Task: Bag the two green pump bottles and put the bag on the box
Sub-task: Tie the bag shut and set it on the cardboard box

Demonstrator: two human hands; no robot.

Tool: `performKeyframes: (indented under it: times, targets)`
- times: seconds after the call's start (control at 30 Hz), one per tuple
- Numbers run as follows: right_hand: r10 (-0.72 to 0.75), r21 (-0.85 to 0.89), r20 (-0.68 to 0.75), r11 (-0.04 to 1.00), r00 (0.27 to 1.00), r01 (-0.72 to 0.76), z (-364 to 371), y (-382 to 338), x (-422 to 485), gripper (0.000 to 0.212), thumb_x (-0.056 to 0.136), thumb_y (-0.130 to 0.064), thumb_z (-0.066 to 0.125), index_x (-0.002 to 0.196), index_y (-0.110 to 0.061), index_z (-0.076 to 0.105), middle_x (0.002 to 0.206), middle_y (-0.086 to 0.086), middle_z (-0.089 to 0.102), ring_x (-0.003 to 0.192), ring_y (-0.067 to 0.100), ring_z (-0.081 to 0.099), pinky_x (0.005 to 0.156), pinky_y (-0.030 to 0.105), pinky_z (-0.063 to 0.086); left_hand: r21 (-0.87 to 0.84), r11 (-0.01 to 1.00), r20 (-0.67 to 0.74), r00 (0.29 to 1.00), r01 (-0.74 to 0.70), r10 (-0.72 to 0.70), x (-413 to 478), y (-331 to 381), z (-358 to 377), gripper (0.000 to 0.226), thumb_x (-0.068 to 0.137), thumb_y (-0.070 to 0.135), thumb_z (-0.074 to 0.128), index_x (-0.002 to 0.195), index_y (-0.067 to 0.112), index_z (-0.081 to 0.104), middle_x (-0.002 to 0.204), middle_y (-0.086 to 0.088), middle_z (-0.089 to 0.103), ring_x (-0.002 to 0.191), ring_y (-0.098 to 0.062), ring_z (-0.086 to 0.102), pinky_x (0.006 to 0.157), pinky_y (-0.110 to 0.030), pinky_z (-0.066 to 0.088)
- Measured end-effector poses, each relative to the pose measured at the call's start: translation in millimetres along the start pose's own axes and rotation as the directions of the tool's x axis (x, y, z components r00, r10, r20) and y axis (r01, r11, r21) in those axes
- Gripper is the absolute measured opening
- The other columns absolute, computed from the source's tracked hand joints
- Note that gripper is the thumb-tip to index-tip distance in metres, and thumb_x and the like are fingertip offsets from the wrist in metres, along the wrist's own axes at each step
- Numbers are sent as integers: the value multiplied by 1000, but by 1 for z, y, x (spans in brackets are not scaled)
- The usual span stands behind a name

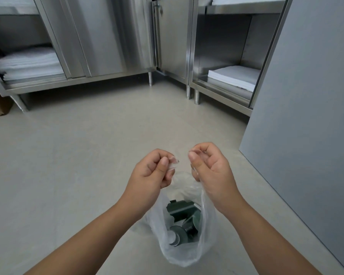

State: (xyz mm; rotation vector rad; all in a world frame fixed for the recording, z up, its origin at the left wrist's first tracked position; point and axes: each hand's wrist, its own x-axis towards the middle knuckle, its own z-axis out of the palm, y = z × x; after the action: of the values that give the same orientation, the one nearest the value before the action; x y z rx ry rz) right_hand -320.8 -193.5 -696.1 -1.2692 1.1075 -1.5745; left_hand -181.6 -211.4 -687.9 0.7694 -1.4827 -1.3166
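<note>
Both grips pinch the bag's (187, 249) top edges — left hand (153, 171), right hand (211, 171) — while the green pump bottles (184, 223) hang upright directly below my hands.

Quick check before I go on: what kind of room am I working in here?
Likely a commercial kitchen or laundry storeroom: stainless steel cabinets on legs, stacks of white folded sheets on their shelves, and a bare grey floor.

pale floor (68, 155), steel cabinets (99, 36), grey wall panel (306, 116)
</note>
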Motion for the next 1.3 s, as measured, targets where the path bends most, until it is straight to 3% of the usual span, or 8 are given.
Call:
performKeyframes:
  times: [0.13, 0.33, 0.47, 0.6, 0.73, 0.93, 1.17, 1.3]
  targets:
    - [64, 66, 52, 996, 997, -67, 1, 1, -2, 30, 85, -31, 39, 90, -11, 61, 53, -15, 47, 50, 2, 38, 51, 13, 35, 64, 998, 27, 999, 23, -25, -3, 0, 2, 22, 91, -2, 43, 80, 4, 62, 52, 9, 54, 52, -2, 48, 53, -11, 40]
    - [135, 13, 107, 990, 985, -137, -2, 1, -5, 35, 95, -10, 35, 103, -20, 68, 63, -19, 58, 67, -5, 52, 74, 18, 40, 30, 998, 35, 998, 49, -50, -4, 2, -2, 18, 87, 1, 50, 86, 7, 67, 50, 3, 58, 51, -3, 51, 52, -11, 39]
    - [114, 111, 72, 986, 991, -121, -1, 3, -6, 26, 88, 0, 49, 104, -16, 62, 62, -11, 63, 64, -1, 57, 65, 12, 47, -33, 994, 59, 993, 105, -103, -3, 2, -1, 11, 81, 10, 56, 92, 8, 56, 51, -2, 62, 48, -6, 50, 51, -13, 39]
    - [90, 114, 10, 989, 996, -90, -1, 6, -5, 16, 77, 4, 63, 77, -12, 57, 61, -6, 64, 62, 7, 59, 63, 18, 52, -52, 988, 90, 986, 147, -142, -3, 1, 2, 34, 70, 21, 59, 101, 9, 51, 51, -2, 62, 50, -8, 48, 51, -15, 38]
    - [85, 159, 47, 983, 995, -91, -3, 9, -7, 9, 64, -3, 70, 64, -11, 65, 63, -2, 67, 64, 10, 64, 65, 22, 54, -35, 988, 107, 983, 151, -146, -2, -1, 4, 34, 71, 20, 59, 102, 6, 55, 51, -1, 61, 50, -8, 48, 51, -15, 38]
    - [16, 125, 151, 992, 988, -35, -11, 12, -3, 3, 66, -5, 68, 68, -3, 68, 71, 1, 69, 73, 17, 65, 71, 26, 54, -75, 991, 80, 991, 113, -107, -5, 0, 8, 24, 68, 20, 61, 85, 6, 53, 47, -1, 58, 48, -11, 46, 47, -16, 36]
    - [-55, 118, 283, 993, 958, 22, -14, 13, -7, 28, 70, -19, 73, 87, 2, 68, 91, 16, 66, 87, 24, 66, 78, 30, 53, -147, 983, -10, 993, 113, -116, -2, -5, 7, 16, 71, 15, 59, 75, 4, 47, 46, -3, 59, 42, -8, 49, 45, -14, 38]
    - [-65, 132, 173, 990, 983, 43, -9, 17, -9, 11, 74, -2, 67, 80, 6, 64, 81, 14, 67, 72, 22, 65, 72, 29, 54, -103, 987, -9, 992, 126, -127, -1, -7, 8, 19, 70, 18, 60, 73, 5, 47, 47, -3, 60, 43, -9, 45, 45, -15, 37]
